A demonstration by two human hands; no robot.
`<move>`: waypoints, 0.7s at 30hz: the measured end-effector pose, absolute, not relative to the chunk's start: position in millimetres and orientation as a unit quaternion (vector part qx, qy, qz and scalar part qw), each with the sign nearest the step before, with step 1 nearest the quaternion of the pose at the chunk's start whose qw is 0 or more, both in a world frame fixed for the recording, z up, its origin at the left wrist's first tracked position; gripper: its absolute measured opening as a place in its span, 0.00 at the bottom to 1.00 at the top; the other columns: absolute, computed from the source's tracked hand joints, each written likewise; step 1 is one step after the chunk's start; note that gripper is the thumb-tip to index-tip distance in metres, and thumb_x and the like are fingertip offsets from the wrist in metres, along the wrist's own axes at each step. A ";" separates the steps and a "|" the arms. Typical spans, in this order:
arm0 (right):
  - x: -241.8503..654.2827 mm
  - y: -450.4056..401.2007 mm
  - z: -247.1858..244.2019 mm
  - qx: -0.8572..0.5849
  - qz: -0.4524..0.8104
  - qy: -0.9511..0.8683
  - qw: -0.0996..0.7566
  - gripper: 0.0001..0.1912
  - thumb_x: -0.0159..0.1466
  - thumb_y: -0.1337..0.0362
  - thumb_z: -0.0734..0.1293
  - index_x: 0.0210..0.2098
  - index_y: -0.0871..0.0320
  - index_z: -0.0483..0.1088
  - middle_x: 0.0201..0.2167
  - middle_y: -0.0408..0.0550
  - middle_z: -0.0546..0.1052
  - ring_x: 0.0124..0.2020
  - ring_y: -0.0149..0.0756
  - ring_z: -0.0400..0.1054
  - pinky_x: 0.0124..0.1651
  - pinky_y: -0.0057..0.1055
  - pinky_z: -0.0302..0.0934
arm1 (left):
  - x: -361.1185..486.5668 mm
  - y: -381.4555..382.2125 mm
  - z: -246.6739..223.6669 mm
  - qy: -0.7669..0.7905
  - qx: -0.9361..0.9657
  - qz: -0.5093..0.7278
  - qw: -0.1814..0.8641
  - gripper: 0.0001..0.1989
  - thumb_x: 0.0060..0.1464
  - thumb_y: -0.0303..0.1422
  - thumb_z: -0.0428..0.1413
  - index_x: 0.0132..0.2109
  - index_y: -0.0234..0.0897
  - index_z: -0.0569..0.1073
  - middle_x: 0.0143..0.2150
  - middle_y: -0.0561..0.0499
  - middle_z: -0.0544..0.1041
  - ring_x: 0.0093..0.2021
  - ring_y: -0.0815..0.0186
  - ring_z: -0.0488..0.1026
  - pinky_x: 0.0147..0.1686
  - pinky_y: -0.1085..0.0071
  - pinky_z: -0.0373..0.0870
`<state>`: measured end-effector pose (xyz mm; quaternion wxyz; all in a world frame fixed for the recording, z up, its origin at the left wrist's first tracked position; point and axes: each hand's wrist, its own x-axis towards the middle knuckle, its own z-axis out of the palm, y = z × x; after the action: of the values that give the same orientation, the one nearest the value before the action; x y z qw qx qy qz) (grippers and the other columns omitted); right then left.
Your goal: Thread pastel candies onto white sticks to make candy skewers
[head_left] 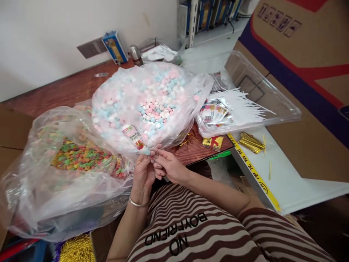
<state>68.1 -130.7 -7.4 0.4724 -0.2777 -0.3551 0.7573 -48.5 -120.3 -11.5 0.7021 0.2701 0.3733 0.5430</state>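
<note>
A small clear packet with printed labels (pixel 132 135) stands up from my fingers, its lower end pinched closed. My left hand (pixel 143 171), with a bangle at the wrist, is closed on that lower end. Right beside it, my right hand (pixel 169 166) is closed with fingertips pressed together at the same end; exactly what they pinch is hidden. Behind the packet sits a large open plastic bag (pixel 114 82) of pink, blue and white candies. To the left lies another plastic bag (pixel 40 123) of colourful ring-shaped pieces.
A clear plastic tray (pixel 283 109) holds white sticks (pixel 245 105) and printed packets (pixel 215 112). Gold twist ties (pixel 252 142) lie on the white surface at right. A big cardboard box (pixel 313 98) stands at far right. Gold beads (pixel 77 251) show at lower left.
</note>
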 end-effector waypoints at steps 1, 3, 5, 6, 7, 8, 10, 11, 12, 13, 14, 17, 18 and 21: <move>78.2 -132.5 -10.5 -0.313 0.701 -0.433 0.472 0.16 0.68 0.48 0.64 0.34 0.54 0.65 0.23 0.35 0.63 0.20 0.27 0.57 0.26 0.28 0.59 | -49.7 -118.6 -10.4 0.376 0.281 0.554 0.688 0.15 0.40 0.40 0.73 0.28 0.37 0.78 0.39 0.49 0.83 0.31 0.68 0.77 0.22 0.75 0.73; 104.3 -137.6 -21.5 -0.415 0.527 -0.593 0.445 0.11 0.70 0.58 0.62 0.34 0.55 0.69 0.32 0.43 0.72 0.34 0.32 0.68 0.40 0.31 0.62 | -53.4 -115.2 -6.3 0.392 0.303 0.594 0.634 0.13 0.38 0.37 0.74 0.27 0.38 0.79 0.35 0.51 0.82 0.36 0.66 0.79 0.33 0.71 0.79; 133.0 -143.4 -37.2 -0.522 0.386 -0.667 0.366 0.07 0.69 0.64 0.63 0.36 0.55 0.71 0.37 0.46 0.75 0.40 0.35 0.69 0.46 0.33 0.60 | -59.7 -112.2 -1.0 0.415 0.321 0.633 0.569 0.12 0.37 0.35 0.75 0.26 0.38 0.80 0.32 0.51 0.82 0.39 0.66 0.80 0.43 0.69 0.79; 145.9 -146.0 -45.8 -0.570 0.345 -0.674 0.319 0.06 0.69 0.66 0.63 0.36 0.55 0.72 0.37 0.46 0.76 0.40 0.36 0.69 0.46 0.32 0.60 | -63.5 -111.3 1.4 0.429 0.329 0.644 0.541 0.12 0.37 0.35 0.75 0.27 0.38 0.81 0.32 0.52 0.82 0.38 0.66 0.80 0.44 0.69 0.79; 156.6 -148.1 -54.1 -0.611 0.312 -0.672 0.279 0.07 0.69 0.67 0.64 0.35 0.55 0.72 0.35 0.46 0.76 0.39 0.36 0.70 0.44 0.32 0.59 | -67.1 -111.0 3.4 0.442 0.335 0.650 0.520 0.12 0.36 0.36 0.75 0.27 0.38 0.81 0.32 0.52 0.82 0.37 0.67 0.80 0.41 0.71 0.78; 164.4 -149.6 -61.7 -0.636 0.283 -0.673 0.249 0.07 0.69 0.67 0.64 0.35 0.55 0.72 0.36 0.46 0.76 0.39 0.37 0.70 0.43 0.31 0.59 | -70.1 -111.3 4.8 0.453 0.336 0.653 0.505 0.13 0.35 0.36 0.75 0.28 0.38 0.82 0.31 0.52 0.82 0.35 0.68 0.80 0.37 0.74 0.78; 170.2 -150.8 -73.3 -0.649 0.240 -0.689 0.215 0.06 0.69 0.66 0.64 0.37 0.55 0.73 0.37 0.47 0.76 0.40 0.37 0.70 0.41 0.31 0.58 | -73.5 -113.7 6.0 0.472 0.327 0.654 0.492 0.14 0.33 0.37 0.76 0.28 0.38 0.82 0.30 0.52 0.82 0.32 0.69 0.79 0.31 0.76 0.76; 168.8 -150.4 -77.2 -0.644 0.221 -0.702 0.207 0.06 0.70 0.66 0.64 0.39 0.55 0.73 0.38 0.47 0.76 0.41 0.38 0.70 0.42 0.31 0.58 | -73.9 -115.4 5.9 0.480 0.318 0.652 0.492 0.15 0.32 0.37 0.76 0.28 0.38 0.82 0.30 0.52 0.82 0.31 0.69 0.79 0.30 0.76 0.75; 165.3 -149.4 -79.9 -0.637 0.202 -0.716 0.202 0.06 0.70 0.65 0.64 0.40 0.55 0.74 0.40 0.48 0.76 0.43 0.39 0.70 0.43 0.31 0.58 | -73.8 -117.4 5.4 0.488 0.309 0.649 0.494 0.16 0.30 0.38 0.76 0.28 0.38 0.82 0.30 0.52 0.82 0.30 0.69 0.78 0.30 0.76 0.75; 160.8 -147.9 -81.6 -0.632 0.184 -0.727 0.195 0.06 0.70 0.65 0.64 0.41 0.55 0.74 0.40 0.49 0.76 0.44 0.40 0.70 0.44 0.32 0.58 | -73.3 -119.4 4.9 0.494 0.303 0.646 0.497 0.16 0.29 0.38 0.77 0.28 0.38 0.82 0.29 0.52 0.82 0.29 0.69 0.78 0.31 0.75 0.76; 156.0 -145.9 -82.6 -0.631 0.165 -0.735 0.184 0.07 0.70 0.65 0.64 0.41 0.56 0.74 0.41 0.50 0.76 0.45 0.41 0.70 0.45 0.32 0.58 | -73.0 -121.5 4.2 0.498 0.300 0.643 0.498 0.17 0.29 0.38 0.77 0.28 0.38 0.82 0.29 0.52 0.82 0.28 0.70 0.78 0.31 0.74 0.76; 146.4 -138.8 -84.0 -0.645 0.132 -0.740 0.141 0.09 0.71 0.65 0.62 0.38 0.57 0.73 0.39 0.52 0.76 0.44 0.43 0.69 0.44 0.34 0.57 | -75.0 -127.0 2.3 0.504 0.311 0.639 0.492 0.17 0.29 0.39 0.77 0.27 0.37 0.82 0.28 0.52 0.82 0.26 0.71 0.76 0.31 0.73 0.76; 145.8 -136.8 -84.2 -0.647 0.134 -0.739 0.133 0.10 0.72 0.65 0.61 0.37 0.57 0.73 0.38 0.52 0.76 0.43 0.42 0.69 0.42 0.34 0.57 | -76.5 -128.5 1.5 0.505 0.317 0.638 0.487 0.17 0.29 0.39 0.77 0.27 0.37 0.82 0.28 0.52 0.82 0.26 0.71 0.76 0.31 0.73 0.75; 149.7 -134.0 -84.6 -0.645 0.164 -0.732 0.147 0.09 0.71 0.66 0.61 0.36 0.57 0.71 0.38 0.50 0.76 0.40 0.41 0.70 0.39 0.33 0.56 | -81.0 -132.0 -1.2 0.511 0.322 0.629 0.489 0.17 0.33 0.40 0.76 0.30 0.36 0.83 0.30 0.50 0.83 0.26 0.72 0.75 0.31 0.73 0.75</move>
<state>149.7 -134.0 -84.6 0.1468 -0.6446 -0.7321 0.1643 -81.0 -132.0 -1.2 0.4890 0.3218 0.5110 0.6295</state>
